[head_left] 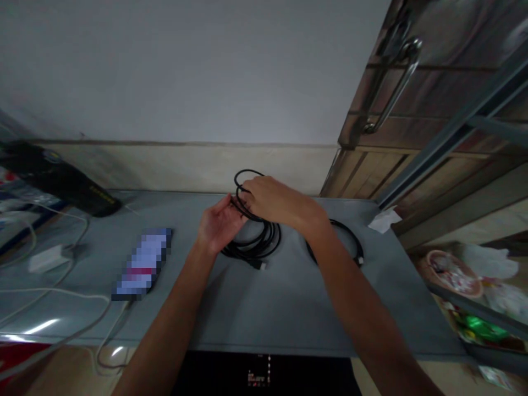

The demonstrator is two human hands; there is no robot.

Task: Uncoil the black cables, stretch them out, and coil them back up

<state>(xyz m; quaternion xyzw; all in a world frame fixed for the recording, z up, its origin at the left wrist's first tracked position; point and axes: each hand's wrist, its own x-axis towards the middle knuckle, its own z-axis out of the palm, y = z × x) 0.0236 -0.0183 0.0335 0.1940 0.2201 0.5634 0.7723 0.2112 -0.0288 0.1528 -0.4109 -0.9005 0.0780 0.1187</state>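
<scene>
A long black cable lies in a loose coil on the grey table, with some of its loops lifted. The flat plug at one end rests on the table toward me. My left hand is palm up at the left of the coil, its fingertips closed on the raised strands. From the right, my right hand grips the same loops, one of which arches above its fingers. My fingertips are partly hidden where the hands meet. Under my right forearm, a second black cable lies coiled and partly covered.
A phone with a plugged-in cord lies left on the grey table. Behind it are a white adapter and a black bottle-shaped object. A crumpled paper sits at the right edge, beside a metal frame.
</scene>
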